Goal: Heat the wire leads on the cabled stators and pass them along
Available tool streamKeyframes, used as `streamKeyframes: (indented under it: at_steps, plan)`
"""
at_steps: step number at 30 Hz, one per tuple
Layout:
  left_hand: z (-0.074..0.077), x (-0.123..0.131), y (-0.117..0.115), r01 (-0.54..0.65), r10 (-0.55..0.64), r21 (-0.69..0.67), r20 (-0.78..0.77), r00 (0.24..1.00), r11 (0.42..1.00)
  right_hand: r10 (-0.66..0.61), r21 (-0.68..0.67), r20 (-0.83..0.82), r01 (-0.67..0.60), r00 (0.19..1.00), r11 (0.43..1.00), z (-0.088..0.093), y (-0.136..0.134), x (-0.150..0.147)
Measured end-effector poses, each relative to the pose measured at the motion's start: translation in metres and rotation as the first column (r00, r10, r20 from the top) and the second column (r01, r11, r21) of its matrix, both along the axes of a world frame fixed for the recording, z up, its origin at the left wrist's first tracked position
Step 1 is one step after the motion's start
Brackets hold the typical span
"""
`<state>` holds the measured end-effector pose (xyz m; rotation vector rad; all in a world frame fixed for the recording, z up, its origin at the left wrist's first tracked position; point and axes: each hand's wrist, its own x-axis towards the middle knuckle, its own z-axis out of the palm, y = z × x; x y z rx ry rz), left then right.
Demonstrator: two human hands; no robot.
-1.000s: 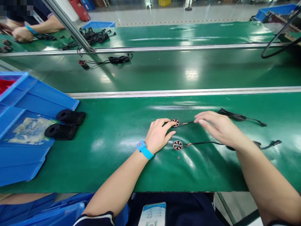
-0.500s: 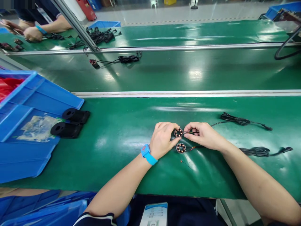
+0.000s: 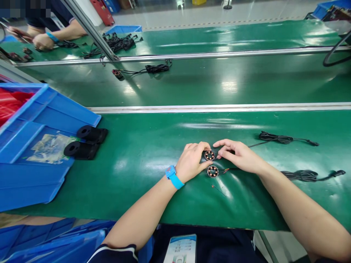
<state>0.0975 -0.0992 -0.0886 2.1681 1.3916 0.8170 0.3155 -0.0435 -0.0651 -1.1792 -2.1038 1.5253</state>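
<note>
A round motor stator (image 3: pixel 210 155) with copper coils sits between the thumb and fingers of my left hand (image 3: pixel 191 160), which wears a blue wristband. Just to its right, my right hand (image 3: pixel 237 155) has its index finger stretched out and its fingers apart, close to the stator's wire side. That stator's cable runs under the right hand to a black bundled cable (image 3: pixel 279 138). A second stator (image 3: pixel 212 171) lies flat just below, its coloured leads joining another bundled cable (image 3: pixel 300 175). Below it lies a tiny brown piece with a thin wire (image 3: pixel 213 186).
At left stands a blue bin (image 3: pixel 55 106) with red material, and two black plastic housings (image 3: pixel 82 149) lie beside it. Beyond the metal rail (image 3: pixel 219 108) lies another stator with cable (image 3: pixel 117 75). A co-worker's hands (image 3: pixel 44 42) work at far left. A phone (image 3: pixel 181 250) rests on my lap.
My right hand has loosened from the wires beside the upper stator, its index finger now lifted and straighter. My left hand stays at the stator. The view has shifted slightly.
</note>
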Motion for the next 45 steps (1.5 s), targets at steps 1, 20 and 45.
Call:
streamKeyframes:
  at_steps: [1, 20, 45]
  plan:
    - [0.000, -0.003, 0.001, 0.017, -0.017, -0.039, 0.011, 1.000, 0.999, 0.020, 0.066, 0.030, -0.022, 0.999, 0.998, 0.003, 0.002, 0.007]
    - [0.024, -0.018, -0.014, 0.288, -0.288, -0.025, -0.174, 0.942, 0.957, -0.283, 0.381, 0.551, 0.065, 0.785, 0.922, 0.026, 0.041, 0.130]
    - [0.012, 0.022, -0.012, 0.039, 0.049, 0.317, -0.265, 0.963, 0.948, 0.134, 0.507, 0.359, -0.313, 0.924, 0.803, 0.003, -0.006, 0.019]
